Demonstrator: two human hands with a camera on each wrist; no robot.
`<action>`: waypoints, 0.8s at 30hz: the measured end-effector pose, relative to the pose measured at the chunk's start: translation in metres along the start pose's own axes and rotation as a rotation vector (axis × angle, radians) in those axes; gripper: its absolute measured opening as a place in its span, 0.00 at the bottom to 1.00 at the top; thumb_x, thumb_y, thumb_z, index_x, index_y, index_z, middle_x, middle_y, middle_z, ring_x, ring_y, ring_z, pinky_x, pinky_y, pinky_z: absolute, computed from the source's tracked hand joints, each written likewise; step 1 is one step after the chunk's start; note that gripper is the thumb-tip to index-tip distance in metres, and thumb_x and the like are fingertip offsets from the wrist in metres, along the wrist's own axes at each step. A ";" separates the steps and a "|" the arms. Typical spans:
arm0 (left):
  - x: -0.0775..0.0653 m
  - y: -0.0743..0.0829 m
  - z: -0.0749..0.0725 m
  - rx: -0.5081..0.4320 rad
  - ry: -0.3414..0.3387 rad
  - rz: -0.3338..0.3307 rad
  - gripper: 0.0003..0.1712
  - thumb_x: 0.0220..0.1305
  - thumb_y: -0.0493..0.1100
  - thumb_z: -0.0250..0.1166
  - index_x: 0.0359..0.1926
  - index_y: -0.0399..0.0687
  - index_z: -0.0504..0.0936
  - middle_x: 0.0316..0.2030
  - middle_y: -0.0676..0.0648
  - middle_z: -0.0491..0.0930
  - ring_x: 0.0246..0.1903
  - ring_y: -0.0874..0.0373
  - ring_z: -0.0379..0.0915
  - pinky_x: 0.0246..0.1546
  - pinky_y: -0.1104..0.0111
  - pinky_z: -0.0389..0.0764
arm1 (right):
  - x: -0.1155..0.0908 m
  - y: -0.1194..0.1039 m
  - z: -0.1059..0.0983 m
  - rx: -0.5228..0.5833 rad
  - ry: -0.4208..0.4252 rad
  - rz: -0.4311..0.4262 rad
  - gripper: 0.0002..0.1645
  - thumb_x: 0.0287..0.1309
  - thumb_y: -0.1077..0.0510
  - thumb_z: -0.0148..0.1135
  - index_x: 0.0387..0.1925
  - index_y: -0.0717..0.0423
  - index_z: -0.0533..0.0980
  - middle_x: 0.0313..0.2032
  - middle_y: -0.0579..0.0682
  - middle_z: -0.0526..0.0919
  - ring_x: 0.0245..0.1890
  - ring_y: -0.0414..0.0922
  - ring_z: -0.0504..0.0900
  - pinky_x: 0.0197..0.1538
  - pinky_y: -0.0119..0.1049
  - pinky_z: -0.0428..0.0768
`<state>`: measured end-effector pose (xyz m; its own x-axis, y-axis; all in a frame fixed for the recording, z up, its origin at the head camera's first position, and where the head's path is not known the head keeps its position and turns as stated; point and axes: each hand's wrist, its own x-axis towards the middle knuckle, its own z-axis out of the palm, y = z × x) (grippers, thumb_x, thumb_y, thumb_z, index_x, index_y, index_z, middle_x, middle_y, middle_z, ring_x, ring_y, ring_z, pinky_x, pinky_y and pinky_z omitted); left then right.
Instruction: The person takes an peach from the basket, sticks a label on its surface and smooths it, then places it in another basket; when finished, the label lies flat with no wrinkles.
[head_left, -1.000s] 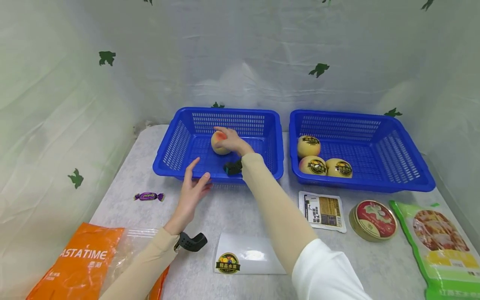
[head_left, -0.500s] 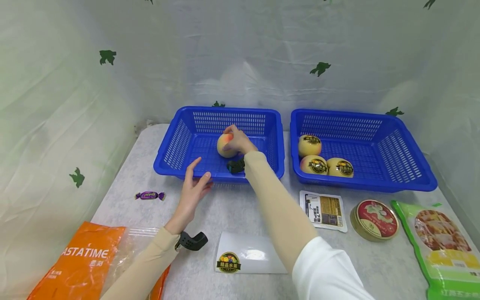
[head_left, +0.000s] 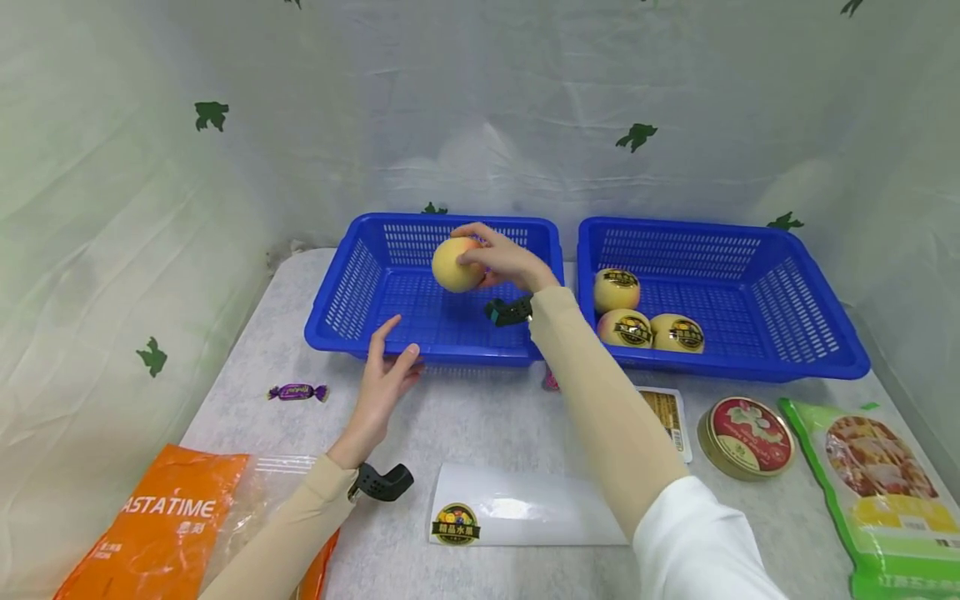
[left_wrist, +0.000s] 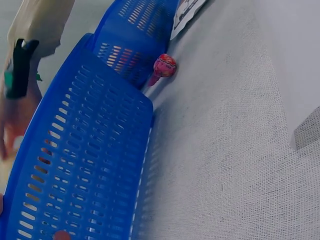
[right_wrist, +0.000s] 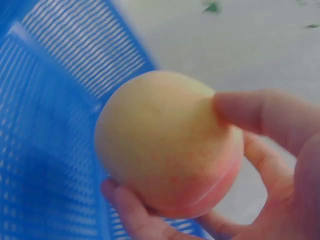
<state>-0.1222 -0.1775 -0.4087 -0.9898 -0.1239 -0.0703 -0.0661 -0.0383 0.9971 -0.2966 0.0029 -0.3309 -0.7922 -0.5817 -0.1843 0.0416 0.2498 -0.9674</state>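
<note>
In the head view a yellow peach with a red blush is raised over the left blue basket. My right hand grips it from the right side. The right wrist view shows thumb and fingers spread round the peach, its skin bare of any sticker on this side. My left hand is at the front rim of the same basket, index finger extended over the rim and thumb apart. Fingertips of it show against the basket's outer wall in the left wrist view.
A second blue basket on the right holds several peaches with black-and-gold stickers. In front lie a white sheet with one sticker, a round tin, a green food bag, an orange bag, a purple candy and a lollipop.
My right hand closed on the peach, lifted it from the left basket's floor and shifted it slightly right. The left hand stayed at the rim. The lollipop came into view.
</note>
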 end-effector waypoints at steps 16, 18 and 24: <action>0.000 -0.001 0.002 0.009 -0.011 0.025 0.31 0.65 0.47 0.53 0.66 0.62 0.52 0.46 0.31 0.66 0.49 0.36 0.65 0.51 0.56 0.68 | -0.130 -0.004 -0.033 0.023 -0.059 -0.152 0.36 0.57 0.53 0.59 0.63 0.38 0.54 0.58 0.52 0.55 0.49 0.55 0.71 0.48 0.49 0.73; -0.001 -0.001 0.002 0.026 -0.016 0.033 0.31 0.65 0.48 0.53 0.66 0.63 0.52 0.46 0.32 0.66 0.49 0.36 0.65 0.51 0.57 0.68 | -0.143 0.011 -0.035 0.014 -0.050 -0.139 0.36 0.56 0.52 0.60 0.63 0.35 0.55 0.59 0.49 0.55 0.49 0.54 0.70 0.47 0.50 0.72; -0.001 -0.001 0.000 0.061 -0.017 0.040 0.31 0.65 0.50 0.53 0.66 0.64 0.52 0.46 0.31 0.66 0.48 0.38 0.66 0.51 0.59 0.69 | -0.179 0.048 -0.025 0.053 -0.053 -0.122 0.37 0.54 0.56 0.62 0.61 0.37 0.54 0.62 0.47 0.52 0.46 0.56 0.74 0.49 0.52 0.70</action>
<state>-0.1211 -0.1771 -0.4096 -0.9938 -0.1068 -0.0303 -0.0333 0.0267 0.9991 -0.1681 0.1379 -0.3399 -0.7599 -0.6460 -0.0724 -0.0196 0.1340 -0.9908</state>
